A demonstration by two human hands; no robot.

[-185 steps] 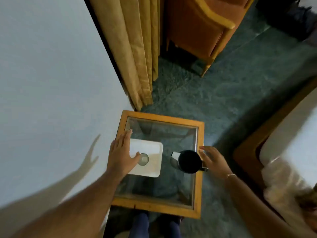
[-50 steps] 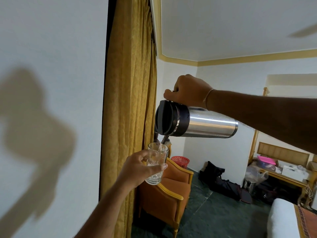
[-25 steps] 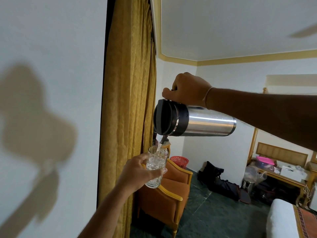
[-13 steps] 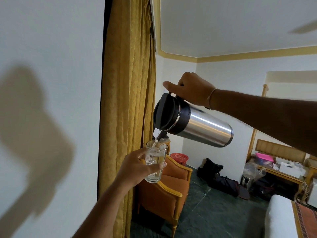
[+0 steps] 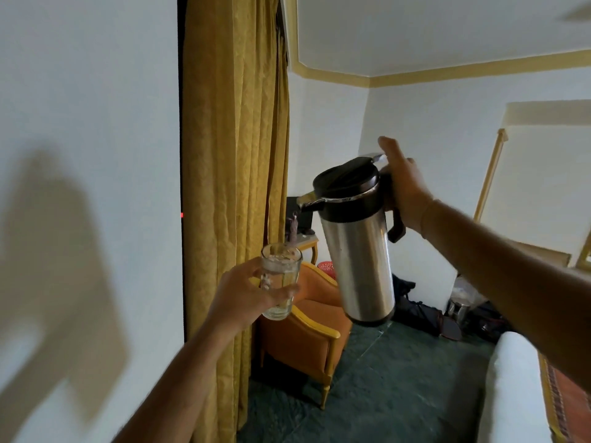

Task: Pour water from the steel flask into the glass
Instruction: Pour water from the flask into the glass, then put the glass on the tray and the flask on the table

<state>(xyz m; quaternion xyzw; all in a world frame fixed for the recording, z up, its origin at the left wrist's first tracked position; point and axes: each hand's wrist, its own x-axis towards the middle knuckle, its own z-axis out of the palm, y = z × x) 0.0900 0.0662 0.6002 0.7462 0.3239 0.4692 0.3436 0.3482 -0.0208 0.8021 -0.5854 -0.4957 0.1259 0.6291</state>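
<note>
The steel flask (image 5: 361, 260) with a black lid and spout hangs nearly upright in the air, tilted slightly left. My right hand (image 5: 404, 190) grips its black handle, thumb raised by the lid lever. To its lower left, the clear glass (image 5: 279, 278) stands upright in my left hand (image 5: 246, 298), mostly filled with water. A last thin trickle falls from the spout toward the glass rim. Flask and glass are apart.
A white wall fills the left, with a gold curtain (image 5: 236, 155) beside it. Behind the glass is an orange armchair (image 5: 307, 334). Dark bags (image 5: 425, 314) lie on the green floor at the back. A white bed edge (image 5: 508, 388) is at lower right.
My right hand has swung the flask from a steep pouring tilt back to nearly upright, and the stream has thinned to drips. The glass stays in my left hand, a little lower.
</note>
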